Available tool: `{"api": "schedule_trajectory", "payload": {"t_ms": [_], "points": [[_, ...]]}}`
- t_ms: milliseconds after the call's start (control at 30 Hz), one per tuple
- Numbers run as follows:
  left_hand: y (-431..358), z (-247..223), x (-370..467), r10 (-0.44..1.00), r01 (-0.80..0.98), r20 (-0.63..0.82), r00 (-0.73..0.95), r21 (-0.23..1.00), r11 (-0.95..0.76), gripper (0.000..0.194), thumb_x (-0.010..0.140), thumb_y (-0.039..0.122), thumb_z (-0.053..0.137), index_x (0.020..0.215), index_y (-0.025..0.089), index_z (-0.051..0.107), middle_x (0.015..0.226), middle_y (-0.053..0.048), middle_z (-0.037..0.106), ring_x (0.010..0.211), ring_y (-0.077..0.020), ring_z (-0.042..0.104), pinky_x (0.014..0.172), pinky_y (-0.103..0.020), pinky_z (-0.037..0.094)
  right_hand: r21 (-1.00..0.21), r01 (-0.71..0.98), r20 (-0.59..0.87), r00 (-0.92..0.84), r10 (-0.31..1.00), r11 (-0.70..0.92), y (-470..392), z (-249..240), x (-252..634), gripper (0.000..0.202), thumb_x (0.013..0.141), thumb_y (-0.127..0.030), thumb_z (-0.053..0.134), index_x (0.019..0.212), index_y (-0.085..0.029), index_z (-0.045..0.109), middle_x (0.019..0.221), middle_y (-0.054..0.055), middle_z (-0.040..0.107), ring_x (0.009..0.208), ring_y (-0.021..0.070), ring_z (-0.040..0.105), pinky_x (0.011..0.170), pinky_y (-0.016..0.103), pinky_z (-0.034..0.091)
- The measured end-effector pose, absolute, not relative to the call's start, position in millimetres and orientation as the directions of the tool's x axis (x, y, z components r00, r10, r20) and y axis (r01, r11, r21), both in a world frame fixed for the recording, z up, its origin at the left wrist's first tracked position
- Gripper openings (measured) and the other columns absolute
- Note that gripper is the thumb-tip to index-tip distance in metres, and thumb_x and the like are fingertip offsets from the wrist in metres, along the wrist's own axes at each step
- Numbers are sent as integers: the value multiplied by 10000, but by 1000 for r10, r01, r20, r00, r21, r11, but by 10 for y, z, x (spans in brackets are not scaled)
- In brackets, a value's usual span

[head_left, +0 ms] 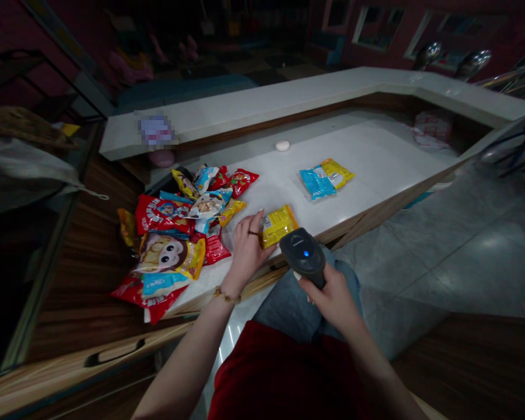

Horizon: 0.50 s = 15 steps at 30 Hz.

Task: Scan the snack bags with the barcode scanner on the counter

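A black handheld scanner [305, 252] with a lit blue light is gripped by my right hand [330, 294], its head over the counter's front edge. Just left of it, a yellow snack packet [279, 226] lies on the white counter [284, 178]. My left hand [250, 245] holds the packet's left side between thumb and fingers. Farther back, a blue packet [318, 182] and another yellow packet [336, 173] lie touching. At the left is a heap of snack bags, among them a red bag [157, 214] and one with a cartoon face [168, 254].
A small white oval object [282, 145] sits at the back of the counter, below a raised white ledge [262, 108]. A whitish bag [433, 128] is at the far right. A drawer with a black handle [114, 353] is at lower left.
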<state>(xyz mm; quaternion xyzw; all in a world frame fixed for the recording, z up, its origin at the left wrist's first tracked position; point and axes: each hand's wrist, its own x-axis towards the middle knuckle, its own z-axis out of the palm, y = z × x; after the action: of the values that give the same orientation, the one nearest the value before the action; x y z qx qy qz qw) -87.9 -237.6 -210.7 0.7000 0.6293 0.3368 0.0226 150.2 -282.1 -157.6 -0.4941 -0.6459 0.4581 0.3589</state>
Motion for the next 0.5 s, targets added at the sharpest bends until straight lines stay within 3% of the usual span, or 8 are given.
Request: {"api": "schedule_trajectory", "payload": {"t_ms": [167, 500], "points": [[-2407, -2082, -875, 821, 826, 564, 91, 417, -378, 999, 901, 156, 781, 1735, 286, 247, 1527, -165, 559, 1438, -337, 556, 1244, -550, 462, -942, 321, 1, -297, 955, 101, -2812, -1525, 1449, 166, 867, -377, 656, 973, -252, 682, 549, -11, 633, 612, 289, 738, 524, 297, 526], [-2403, -2108, -856, 822, 807, 568, 46, 464, -366, 1025, 918, 72, 738, 1741, 309, 176, 1627, -180, 510, 1557, -322, 510, 1280, -525, 480, -926, 344, 31, -344, 939, 156, -2810, -1433, 1434, 112, 896, -342, 633, 964, -256, 655, 541, -31, 615, 512, 251, 679, 501, 285, 496]]}}
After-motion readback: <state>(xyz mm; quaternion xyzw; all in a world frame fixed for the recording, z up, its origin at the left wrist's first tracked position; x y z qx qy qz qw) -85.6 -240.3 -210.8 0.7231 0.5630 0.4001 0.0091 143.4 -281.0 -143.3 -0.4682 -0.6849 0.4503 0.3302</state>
